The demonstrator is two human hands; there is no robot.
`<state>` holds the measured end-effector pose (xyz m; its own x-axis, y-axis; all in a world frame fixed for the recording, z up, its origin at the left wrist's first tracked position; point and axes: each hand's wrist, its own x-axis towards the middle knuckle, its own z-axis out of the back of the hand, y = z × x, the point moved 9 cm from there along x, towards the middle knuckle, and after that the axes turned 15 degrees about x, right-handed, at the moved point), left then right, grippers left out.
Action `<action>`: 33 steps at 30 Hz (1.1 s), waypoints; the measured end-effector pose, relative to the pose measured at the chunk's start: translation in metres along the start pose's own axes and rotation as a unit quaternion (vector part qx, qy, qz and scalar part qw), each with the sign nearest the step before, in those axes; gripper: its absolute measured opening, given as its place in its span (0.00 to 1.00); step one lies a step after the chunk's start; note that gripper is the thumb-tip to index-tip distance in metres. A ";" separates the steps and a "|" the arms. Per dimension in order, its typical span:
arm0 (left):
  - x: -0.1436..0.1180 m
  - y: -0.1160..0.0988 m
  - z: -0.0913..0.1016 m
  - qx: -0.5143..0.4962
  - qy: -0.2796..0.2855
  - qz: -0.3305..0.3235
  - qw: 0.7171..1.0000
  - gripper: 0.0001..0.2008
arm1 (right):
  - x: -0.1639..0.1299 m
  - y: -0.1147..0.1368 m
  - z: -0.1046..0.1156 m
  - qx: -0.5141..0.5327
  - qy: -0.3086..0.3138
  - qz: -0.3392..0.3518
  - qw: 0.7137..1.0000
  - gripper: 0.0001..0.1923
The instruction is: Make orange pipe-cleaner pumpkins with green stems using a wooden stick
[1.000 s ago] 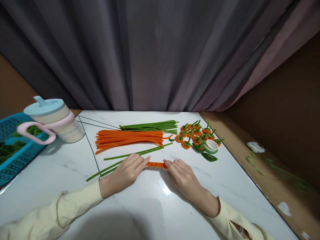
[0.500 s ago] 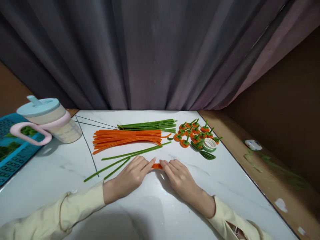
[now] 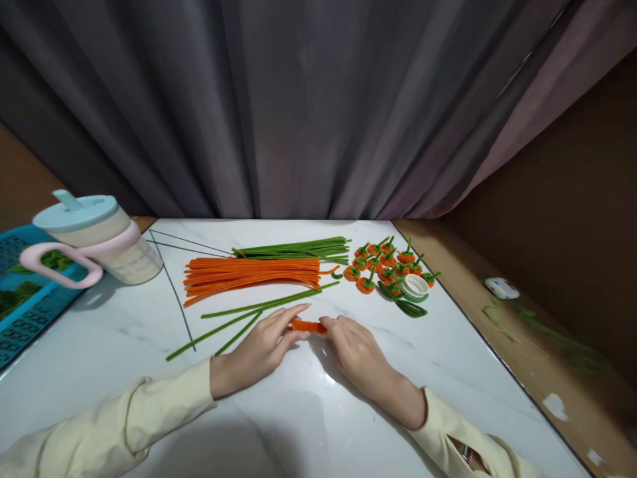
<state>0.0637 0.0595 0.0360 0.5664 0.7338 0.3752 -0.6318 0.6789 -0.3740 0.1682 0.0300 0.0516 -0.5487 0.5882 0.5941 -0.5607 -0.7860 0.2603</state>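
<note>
White marble tabletop (image 3: 318, 411): left hand (image 3: 259, 348) and right hand (image 3: 355, 352) pinching short fuzzy orange pipe cleaner (image 3: 307, 326) at both ends; best kept flat, fingertip pressure even.

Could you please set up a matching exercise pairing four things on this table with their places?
Things:
1. lidded cup
2. tape roll
3. orange pipe cleaner bundle
4. short orange piece

Places:
A. between both hands
B. far left, by the blue basket
C. table middle, before the green bundle
D. right, beside the small pumpkins

Pairs: 1-B, 2-D, 3-C, 4-A
</note>
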 end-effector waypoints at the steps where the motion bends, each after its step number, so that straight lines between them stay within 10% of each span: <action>1: -0.001 0.001 0.000 -0.011 0.006 0.000 1.000 0.20 | -0.001 0.000 0.000 0.002 -0.003 -0.001 1.000 0.13; 11: -0.001 0.011 0.010 0.004 -0.031 0.013 0.999 0.16 | -0.002 0.005 0.007 0.013 -0.024 0.019 0.999 0.12; 22: -0.003 -0.018 0.021 0.122 -0.092 -0.177 0.972 0.06 | -0.009 -0.002 0.002 0.052 -0.011 -0.007 0.999 0.12; 33: -0.006 -0.009 0.020 0.125 -0.095 -0.137 0.978 0.07 | -0.010 -0.017 -0.002 0.020 -0.006 -0.045 0.999 0.09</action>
<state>0.0558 0.0485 0.0546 0.6382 0.4913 0.5927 -0.5937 0.8042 -0.0273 0.1819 0.0375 0.0403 -0.4904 0.6544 0.5756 -0.5817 -0.7376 0.3429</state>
